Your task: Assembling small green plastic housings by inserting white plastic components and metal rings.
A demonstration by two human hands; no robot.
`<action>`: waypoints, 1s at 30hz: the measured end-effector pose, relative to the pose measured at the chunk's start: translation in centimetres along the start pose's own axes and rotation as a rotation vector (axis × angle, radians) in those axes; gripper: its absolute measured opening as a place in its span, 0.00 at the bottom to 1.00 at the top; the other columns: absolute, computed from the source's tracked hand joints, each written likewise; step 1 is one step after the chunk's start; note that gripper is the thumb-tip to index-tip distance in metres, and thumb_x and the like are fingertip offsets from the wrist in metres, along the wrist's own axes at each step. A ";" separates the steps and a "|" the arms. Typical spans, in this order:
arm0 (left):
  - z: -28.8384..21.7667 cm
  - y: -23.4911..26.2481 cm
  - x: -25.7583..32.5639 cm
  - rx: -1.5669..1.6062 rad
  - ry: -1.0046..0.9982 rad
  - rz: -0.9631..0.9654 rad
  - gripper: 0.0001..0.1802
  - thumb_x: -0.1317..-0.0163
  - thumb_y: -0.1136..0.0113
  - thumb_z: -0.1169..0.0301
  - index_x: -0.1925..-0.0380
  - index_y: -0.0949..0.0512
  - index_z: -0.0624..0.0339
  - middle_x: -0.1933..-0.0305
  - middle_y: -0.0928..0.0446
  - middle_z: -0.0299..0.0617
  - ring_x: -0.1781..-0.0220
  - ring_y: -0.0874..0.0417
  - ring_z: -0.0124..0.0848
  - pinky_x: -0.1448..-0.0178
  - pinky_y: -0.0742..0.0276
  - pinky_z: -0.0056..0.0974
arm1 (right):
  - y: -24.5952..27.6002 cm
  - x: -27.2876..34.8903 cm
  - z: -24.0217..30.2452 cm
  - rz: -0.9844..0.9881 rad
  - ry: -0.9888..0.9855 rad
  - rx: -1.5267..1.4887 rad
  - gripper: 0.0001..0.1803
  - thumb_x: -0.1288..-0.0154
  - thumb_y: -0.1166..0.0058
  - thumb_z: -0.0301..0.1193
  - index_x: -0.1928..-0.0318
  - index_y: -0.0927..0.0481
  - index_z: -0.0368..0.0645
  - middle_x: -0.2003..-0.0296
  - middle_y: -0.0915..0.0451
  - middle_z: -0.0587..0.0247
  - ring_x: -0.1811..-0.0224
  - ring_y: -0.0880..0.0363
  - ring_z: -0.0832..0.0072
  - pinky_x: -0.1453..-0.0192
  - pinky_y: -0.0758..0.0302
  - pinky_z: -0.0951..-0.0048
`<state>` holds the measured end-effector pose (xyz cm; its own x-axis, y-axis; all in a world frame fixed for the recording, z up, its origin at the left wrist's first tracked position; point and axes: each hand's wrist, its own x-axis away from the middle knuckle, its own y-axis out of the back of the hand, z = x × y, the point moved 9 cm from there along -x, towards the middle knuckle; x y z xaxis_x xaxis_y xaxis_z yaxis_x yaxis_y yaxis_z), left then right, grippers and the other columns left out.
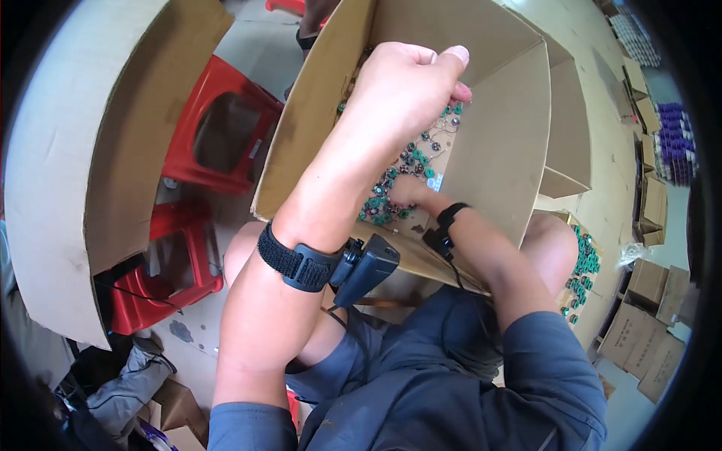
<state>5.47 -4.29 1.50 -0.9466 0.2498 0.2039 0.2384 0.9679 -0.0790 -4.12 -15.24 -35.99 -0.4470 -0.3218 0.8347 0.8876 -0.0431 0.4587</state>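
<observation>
A deep cardboard box (504,113) stands in front of me, between my knees. Many small round green-and-black parts with thin wires (416,158) lie in a loose heap on its bottom. My left hand (410,83) is raised over the box, its fingers curled closed and the thumb along them; what they hold, if anything, is hidden. Lower down, inside the box, my right hand (406,192) reaches into the near part of the heap, and its fingertips cannot be made out. Black straps with small devices circle my left wrist (301,259) and right wrist (444,229).
Red plastic stools (177,143) stand to the left, behind a large upright cardboard panel (49,180). Beside my right knee lies another batch of green parts (583,263). Cartons (639,323) and purple stacked items (675,143) line the far right. A cable runs from the right wrist device.
</observation>
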 end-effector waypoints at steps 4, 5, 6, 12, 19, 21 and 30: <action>-0.7 0.3 -0.1 -0.028 -0.011 -0.006 0.22 0.31 0.46 0.55 0.72 0.21 0.64 0.65 0.16 0.42 0.61 0.18 0.26 0.54 0.26 0.31 | 7.9 5.7 0.8 -0.076 -0.123 -0.407 0.16 0.40 0.54 0.33 0.75 0.15 0.39 0.80 0.18 0.60 0.81 0.20 0.71 0.69 0.22 0.67; -0.7 0.4 -0.2 -0.023 -0.019 0.004 0.22 0.31 0.46 0.55 0.72 0.21 0.64 0.65 0.16 0.42 0.61 0.18 0.26 0.54 0.26 0.31 | 9.9 7.7 1.4 -0.088 -0.107 -0.407 0.15 0.40 0.52 0.33 0.75 0.15 0.40 0.81 0.19 0.61 0.82 0.23 0.73 0.72 0.25 0.68; -0.4 1.0 -0.3 -0.029 -0.015 -0.018 0.22 0.30 0.47 0.54 0.70 0.20 0.64 0.63 0.16 0.43 0.60 0.18 0.27 0.53 0.26 0.32 | 11.8 9.9 2.5 -0.098 -0.082 -0.405 0.14 0.41 0.51 0.32 0.75 0.14 0.41 0.82 0.20 0.62 0.83 0.25 0.74 0.74 0.28 0.68; 1.7 4.2 -2.0 -0.463 0.010 -0.271 0.30 0.30 0.55 0.47 0.58 0.19 0.65 0.64 0.18 0.47 0.63 0.18 0.34 0.54 0.23 0.39 | 22.6 24.5 8.1 -0.352 0.461 -1.133 0.17 0.26 0.53 0.34 0.64 0.17 0.35 0.79 0.23 0.67 0.76 0.22 0.82 0.75 0.32 0.86; 4.6 -1.6 -1.0 0.390 0.400 0.046 0.20 0.24 0.59 0.62 0.47 0.26 0.65 0.59 0.20 0.44 0.60 0.21 0.31 0.57 0.21 0.37 | 25.3 29.9 9.1 -0.539 1.004 -1.444 0.17 0.25 0.56 0.30 0.44 0.22 0.34 0.52 0.17 0.56 0.56 0.15 0.75 0.69 0.25 0.83; 4.3 -2.1 -0.8 0.352 0.371 0.061 0.17 0.25 0.60 0.68 0.47 0.26 0.65 0.56 0.20 0.44 0.57 0.21 0.29 0.55 0.22 0.36 | 26.4 31.5 8.4 -1.161 0.886 -0.714 0.18 0.27 0.52 0.31 0.41 0.22 0.40 0.49 0.17 0.57 0.52 0.16 0.72 0.61 0.21 0.76; 2.5 -0.5 -1.1 0.498 0.225 0.050 0.20 0.37 0.43 0.79 0.45 0.30 0.73 0.52 0.22 0.49 0.49 0.20 0.37 0.38 0.24 0.39 | 26.2 31.8 7.0 -1.258 0.534 -0.286 0.08 0.40 0.38 0.30 0.65 0.18 0.38 0.69 0.18 0.58 0.73 0.19 0.65 0.65 0.23 0.68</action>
<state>5.82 -5.15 -1.13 -0.8540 0.3475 0.3871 0.0986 0.8388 -0.5354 4.12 -19.95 4.71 -0.9131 -0.2379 -0.3311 -0.0519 -0.7377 0.6731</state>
